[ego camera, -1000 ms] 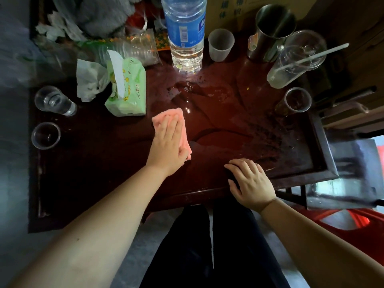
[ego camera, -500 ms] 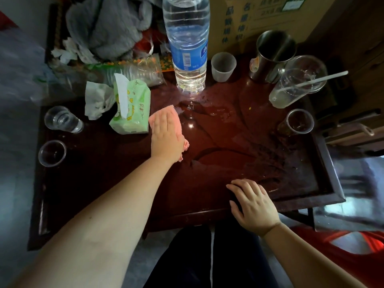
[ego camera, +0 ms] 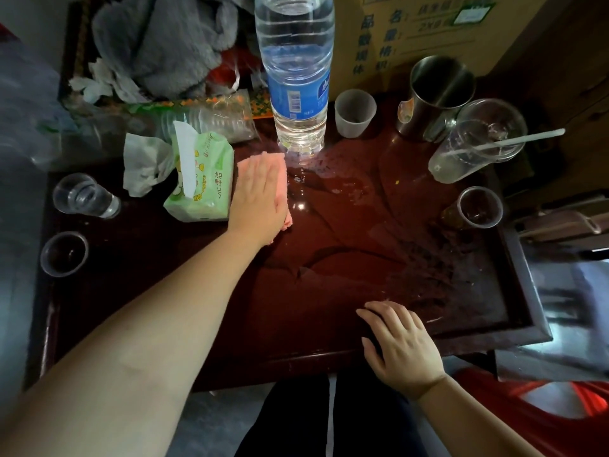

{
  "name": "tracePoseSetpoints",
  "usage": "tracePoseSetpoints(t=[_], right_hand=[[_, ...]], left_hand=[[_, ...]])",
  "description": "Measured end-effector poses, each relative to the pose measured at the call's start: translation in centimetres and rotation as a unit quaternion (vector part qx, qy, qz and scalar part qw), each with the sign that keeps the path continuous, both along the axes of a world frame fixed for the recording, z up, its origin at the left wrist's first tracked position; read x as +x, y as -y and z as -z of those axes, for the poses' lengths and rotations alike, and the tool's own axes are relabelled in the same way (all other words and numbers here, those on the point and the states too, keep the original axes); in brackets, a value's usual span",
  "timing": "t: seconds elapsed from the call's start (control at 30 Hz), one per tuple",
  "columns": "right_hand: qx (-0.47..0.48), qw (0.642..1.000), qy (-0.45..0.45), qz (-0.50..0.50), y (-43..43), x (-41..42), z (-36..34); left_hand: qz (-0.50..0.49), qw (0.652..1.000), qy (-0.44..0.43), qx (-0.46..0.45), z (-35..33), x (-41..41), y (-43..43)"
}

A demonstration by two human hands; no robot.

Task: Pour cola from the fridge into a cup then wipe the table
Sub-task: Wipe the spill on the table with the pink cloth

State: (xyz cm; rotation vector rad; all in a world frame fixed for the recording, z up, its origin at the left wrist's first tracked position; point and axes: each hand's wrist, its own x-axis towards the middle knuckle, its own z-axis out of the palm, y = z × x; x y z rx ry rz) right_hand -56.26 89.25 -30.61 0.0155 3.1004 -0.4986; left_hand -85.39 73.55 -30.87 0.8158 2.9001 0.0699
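Observation:
My left hand (ego camera: 258, 196) lies flat with straight fingers on a pink cloth (ego camera: 279, 159), pressing it onto the dark red table (ego camera: 164, 275) beside the green tissue pack (ego camera: 201, 179). Only the cloth's far edge and right side show past the hand. A wet patch (ego camera: 329, 189) spreads over the tabletop to the right of the cloth, below a large clear water bottle (ego camera: 296, 77). My right hand (ego camera: 400, 347) rests on the table's near edge with fingers bent over it. A small clear cup (ego camera: 478, 209) with a little dark liquid stands at the right.
A frosted cup (ego camera: 354, 112), a steel mug (ego camera: 435, 94) and a tipped plastic cup with a straw (ego camera: 474, 143) stand at the back right. Two clear cups (ego camera: 82, 196) (ego camera: 64, 253) sit at the left. Crumpled tissue (ego camera: 145, 159), grey fabric (ego camera: 164, 44) and a cardboard box (ego camera: 428, 28) crowd the back.
My left hand has slid the pink cloth away from me and leftward, up to the tissue pack and the bottle's base. My right hand has stayed on the table edge.

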Motion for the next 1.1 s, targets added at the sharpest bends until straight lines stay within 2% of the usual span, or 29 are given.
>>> tracePoseSetpoints(t=[0.1, 0.23, 0.5, 0.63, 0.73, 0.87, 1.1], right_hand=[[-0.003, 1.0, 0.004, 0.002, 0.0, 0.1, -0.1], [-0.008, 1.0, 0.006, 0.001, 0.0, 0.0, 0.0], [-0.009, 1.0, 0.0, 0.0, 0.0, 0.0, -0.1], [-0.012, 1.0, 0.006, 0.002, 0.0, -0.1, -0.2], [-0.013, 1.0, 0.01, 0.001, 0.0, -0.1, -0.3], [-0.008, 1.0, 0.01, 0.0, 0.0, -0.1, -0.3], [0.004, 1.0, 0.016, -0.001, 0.1, 0.0, -0.3]], left_hand=[[-0.119, 0.992, -0.007, 0.04, -0.1, 1.3, -1.1], [-0.153, 0.984, 0.007, 0.091, 0.0, 1.2, -1.8], [-0.008, 0.998, 0.016, 0.053, 0.2, -0.5, -0.9], [0.071, 0.997, 0.017, 0.017, -0.5, -1.1, -1.2], [0.129, 0.991, 0.006, 0.032, -1.1, -1.2, -1.6], [0.126, 0.989, 0.023, 0.068, -0.7, -1.7, -1.5], [0.17, 0.983, 0.023, 0.059, -0.6, -0.9, -1.6]])
